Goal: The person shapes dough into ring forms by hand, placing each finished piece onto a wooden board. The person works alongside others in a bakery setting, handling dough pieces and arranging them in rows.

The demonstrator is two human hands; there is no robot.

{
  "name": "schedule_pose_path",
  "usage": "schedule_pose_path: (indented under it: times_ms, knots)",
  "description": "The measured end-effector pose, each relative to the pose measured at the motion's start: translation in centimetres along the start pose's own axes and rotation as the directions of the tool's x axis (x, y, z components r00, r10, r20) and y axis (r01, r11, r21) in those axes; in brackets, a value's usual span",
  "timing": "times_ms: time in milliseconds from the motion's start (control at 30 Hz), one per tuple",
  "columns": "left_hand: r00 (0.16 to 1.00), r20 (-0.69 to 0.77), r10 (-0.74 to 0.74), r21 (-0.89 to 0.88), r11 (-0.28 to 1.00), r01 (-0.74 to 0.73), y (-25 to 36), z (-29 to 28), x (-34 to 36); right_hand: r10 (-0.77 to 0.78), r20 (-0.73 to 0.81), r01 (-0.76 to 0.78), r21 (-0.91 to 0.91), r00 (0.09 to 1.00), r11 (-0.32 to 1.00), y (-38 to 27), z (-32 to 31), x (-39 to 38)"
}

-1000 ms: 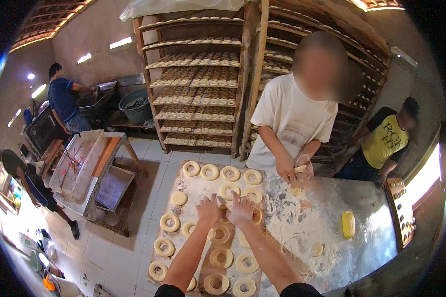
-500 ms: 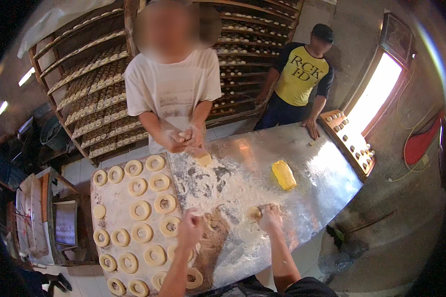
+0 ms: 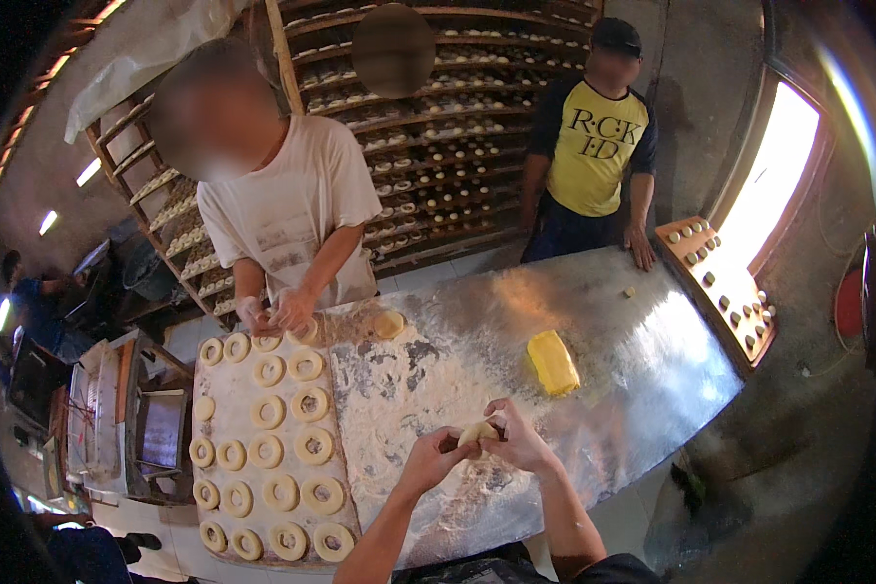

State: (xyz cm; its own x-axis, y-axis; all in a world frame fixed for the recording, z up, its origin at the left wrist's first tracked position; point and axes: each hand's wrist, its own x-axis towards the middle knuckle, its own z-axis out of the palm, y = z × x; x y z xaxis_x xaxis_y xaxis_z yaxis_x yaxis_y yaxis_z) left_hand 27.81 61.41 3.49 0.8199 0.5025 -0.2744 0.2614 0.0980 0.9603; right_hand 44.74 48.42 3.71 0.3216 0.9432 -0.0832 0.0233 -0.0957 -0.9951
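Note:
Both my hands are raised over the floured metal table (image 3: 438, 389). Between them they hold a piece of pale dough (image 3: 477, 434), with fingers curled round it from either side. My left hand (image 3: 432, 457) grips its left edge and my right hand (image 3: 518, 440) its right edge. Whether the dough has a hole is hidden by my fingers. To the left, several dough rings (image 3: 266, 412) lie in rows on a pale board (image 3: 253, 384), along with a flat dough disc (image 3: 203, 408) without a hole. Another disc (image 3: 388, 324) rests on the flour farther off.
A yellow block (image 3: 553, 363) sits right of centre. Across the table a person in a white shirt (image 3: 287, 195) handles dough above the board; another in yellow (image 3: 594, 146) stands beyond. A tray of small dough balls (image 3: 715, 282) is far right. Shelves of dough (image 3: 428, 146) stand behind.
My hands, apart before, have come together on one piece of dough. The person in white has moved left over the board. The view has shifted slightly.

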Motion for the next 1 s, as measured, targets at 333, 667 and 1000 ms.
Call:
schedule_pose_path:
  times_ms: [333,667,1000]
  knots:
    - [0.828,-0.368,0.423,0.444,0.862,-0.243,1.4,3.1,-0.3,-0.286,-0.302,0.099,-0.51,0.909,0.855,0.7,3.4,3.1]
    - [0.828,-0.506,0.24,-0.43,0.763,-0.483,-0.9,-0.8,-2.5,0.041,0.129,-0.067,0.198,0.991,0.978,-1.4,6.9,4.8]
    - [0.663,-0.684,0.306,0.264,0.95,-0.166,-2.5,-9.2,-8.2,-0.255,0.358,0.165,0.263,0.898,0.95,-2.1,19.7,8.5]
